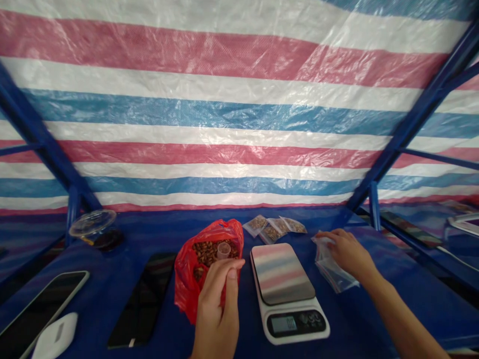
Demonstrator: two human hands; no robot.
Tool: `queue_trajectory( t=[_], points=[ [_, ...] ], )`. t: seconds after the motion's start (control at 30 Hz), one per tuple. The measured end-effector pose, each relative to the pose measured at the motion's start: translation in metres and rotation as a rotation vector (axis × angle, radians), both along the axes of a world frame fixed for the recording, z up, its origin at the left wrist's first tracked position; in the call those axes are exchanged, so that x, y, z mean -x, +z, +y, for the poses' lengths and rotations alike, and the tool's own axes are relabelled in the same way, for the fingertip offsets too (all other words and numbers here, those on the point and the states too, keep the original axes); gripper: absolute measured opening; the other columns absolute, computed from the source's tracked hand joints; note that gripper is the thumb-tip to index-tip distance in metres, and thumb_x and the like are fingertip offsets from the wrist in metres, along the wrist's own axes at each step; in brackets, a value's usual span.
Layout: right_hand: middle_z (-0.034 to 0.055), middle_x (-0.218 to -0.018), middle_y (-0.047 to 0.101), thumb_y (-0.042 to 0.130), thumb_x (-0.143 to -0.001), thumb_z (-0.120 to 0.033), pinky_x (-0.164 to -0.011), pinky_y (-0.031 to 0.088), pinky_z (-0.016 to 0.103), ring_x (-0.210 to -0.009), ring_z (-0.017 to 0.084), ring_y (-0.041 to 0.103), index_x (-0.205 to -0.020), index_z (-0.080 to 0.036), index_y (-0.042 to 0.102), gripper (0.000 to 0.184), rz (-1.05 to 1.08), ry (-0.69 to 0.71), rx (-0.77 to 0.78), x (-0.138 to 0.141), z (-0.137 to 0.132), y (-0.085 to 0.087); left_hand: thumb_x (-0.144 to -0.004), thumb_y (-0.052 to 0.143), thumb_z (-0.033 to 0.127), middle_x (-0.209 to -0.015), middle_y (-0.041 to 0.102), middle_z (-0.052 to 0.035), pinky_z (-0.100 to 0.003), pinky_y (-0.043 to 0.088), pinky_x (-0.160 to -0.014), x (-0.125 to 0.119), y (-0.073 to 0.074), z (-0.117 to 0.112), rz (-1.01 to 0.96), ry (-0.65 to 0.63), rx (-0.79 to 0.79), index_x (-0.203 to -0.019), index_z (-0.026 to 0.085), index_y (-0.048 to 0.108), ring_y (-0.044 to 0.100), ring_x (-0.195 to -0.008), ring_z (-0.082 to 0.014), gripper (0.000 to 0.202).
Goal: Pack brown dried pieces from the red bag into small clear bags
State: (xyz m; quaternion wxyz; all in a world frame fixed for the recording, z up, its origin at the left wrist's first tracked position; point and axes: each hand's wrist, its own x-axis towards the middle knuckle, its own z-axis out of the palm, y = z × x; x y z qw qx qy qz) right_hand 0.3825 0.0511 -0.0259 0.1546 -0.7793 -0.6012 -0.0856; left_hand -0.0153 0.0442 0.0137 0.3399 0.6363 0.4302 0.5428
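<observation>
My left hand is in front of a red plastic bag, its thumb and fingers pressed together. Anything between them is hidden. Inside the bag lie brown, bean-like pieces, and a small clear cup rests on them just beyond my fingertips. On the right, my right hand closes its fingers on the upper end of some clear zip bags lying flat. Between my hands stands a white digital scale with a bare metal plate; its display is lit, and its digits look like zeros.
Several filled small zip bags lie behind the scale. To the left are a black phone, another phone, a white earbud case and a clear plastic cup with dark contents. Blue frame bars slope at both sides.
</observation>
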Motion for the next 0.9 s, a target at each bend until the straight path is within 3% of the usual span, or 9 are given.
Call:
queue_trajectory(
  t=[0.1, 0.23, 0.37, 0.43, 0.5, 0.6, 0.73, 0.83, 0.9],
  points=[
    [0.0131, -0.102, 0.068, 0.05, -0.092, -0.025, -0.093, 0.048, 0.045, -0.1, 0.031, 0.064, -0.1, -0.024, 0.077, 0.028, -0.008, -0.033, -0.05, 0.002, -0.001, 0.004, -0.097, 0.055, 0.039, -0.113, 0.074, -0.0118, -0.037, 0.055, -0.098, 0.0, -0.002, 0.0, 0.025, -0.005, -0.023, -0.103, 0.022, 0.078, 0.069, -0.106, -0.0259, 0.029],
    [0.0125, -0.103, 0.068, 0.054, -0.094, -0.036, -0.092, 0.05, 0.043, -0.099, 0.029, 0.064, -0.098, -0.022, 0.075, 0.025, 0.153, 0.084, -0.303, 0.037, -0.006, 0.039, -0.096, 0.057, 0.035, -0.111, 0.074, -0.0118, -0.038, 0.055, -0.099, -0.004, -0.001, -0.003, 0.019, -0.05, -0.008, -0.102, 0.023, 0.078, 0.068, -0.107, -0.0263, 0.025],
    [0.0092, -0.102, 0.068, 0.055, -0.097, -0.03, -0.085, 0.053, 0.036, -0.097, 0.024, 0.065, -0.093, -0.025, 0.072, 0.018, 0.381, 0.506, -0.35, 0.123, -0.019, 0.077, -0.085, 0.073, 0.037, -0.134, 0.067, -0.0128, -0.043, 0.051, -0.107, -0.009, -0.001, -0.008, -0.011, -0.184, 0.077, -0.126, 0.025, 0.07, 0.061, -0.125, -0.031, 0.043],
    [0.0077, -0.103, 0.068, 0.053, -0.096, -0.018, -0.082, 0.053, 0.033, -0.097, 0.022, 0.065, -0.096, -0.027, 0.072, 0.022, 0.405, 0.739, -0.215, 0.167, -0.026, 0.089, -0.079, 0.079, 0.038, -0.143, 0.061, -0.0129, -0.045, 0.048, -0.111, -0.011, -0.002, -0.008, -0.055, -0.27, 0.174, -0.139, 0.026, 0.06, 0.057, -0.132, -0.0319, 0.064],
    [0.0063, -0.103, 0.068, 0.049, -0.092, -0.007, -0.085, 0.053, 0.034, -0.099, 0.022, 0.065, -0.101, -0.029, 0.072, 0.032, 0.397, 0.871, -0.146, 0.198, -0.029, 0.095, -0.081, 0.078, 0.038, -0.138, 0.064, -0.0126, -0.043, 0.048, -0.11, -0.012, -0.003, -0.005, -0.133, -0.369, 0.296, -0.136, 0.025, 0.059, 0.06, -0.128, -0.0297, 0.06],
    [0.0056, -0.103, 0.068, 0.048, -0.086, -0.001, -0.086, 0.053, 0.036, -0.101, 0.023, 0.065, -0.102, -0.029, 0.07, 0.039, 0.41, 0.902, -0.087, 0.219, -0.031, 0.1, -0.084, 0.075, 0.039, -0.109, 0.073, -0.0077, -0.034, 0.054, -0.094, -0.012, -0.002, 0.002, -0.256, -0.473, 0.399, -0.112, 0.021, 0.064, 0.069, -0.104, -0.0226, 0.035],
    [0.0057, -0.1, 0.069, 0.05, -0.084, -0.002, -0.084, 0.054, 0.036, -0.096, 0.023, 0.066, -0.093, -0.027, 0.069, 0.033, 0.446, 0.909, -0.023, 0.228, -0.03, 0.105, -0.077, 0.082, 0.039, -0.083, 0.065, 0.0012, -0.023, 0.051, -0.071, -0.001, 0.004, 0.005, -0.293, -0.46, 0.425, -0.092, 0.021, 0.058, 0.063, -0.077, -0.0139, 0.034],
    [0.0062, -0.105, 0.07, 0.053, -0.092, -0.011, -0.083, 0.056, 0.034, -0.097, 0.022, 0.067, -0.105, -0.028, 0.069, 0.026, 0.563, 0.871, -0.056, 0.235, -0.023, 0.099, -0.078, 0.08, 0.044, -0.076, 0.062, 0.0022, -0.022, 0.049, -0.065, 0.018, 0.014, 0.006, -0.229, -0.355, 0.415, -0.088, 0.021, 0.058, 0.06, -0.069, -0.0125, 0.034],
    [0.0067, -0.109, 0.071, 0.054, -0.096, -0.019, -0.087, 0.055, 0.035, -0.1, 0.022, 0.067, -0.114, -0.027, 0.067, 0.024, 0.601, 0.759, -0.106, 0.24, -0.012, 0.086, -0.079, 0.077, 0.047, -0.072, 0.063, 0.0018, -0.023, 0.05, -0.063, 0.035, 0.023, 0.011, -0.208, -0.181, 0.342, -0.088, 0.021, 0.058, 0.06, -0.066, -0.0132, 0.033]
  ],
)
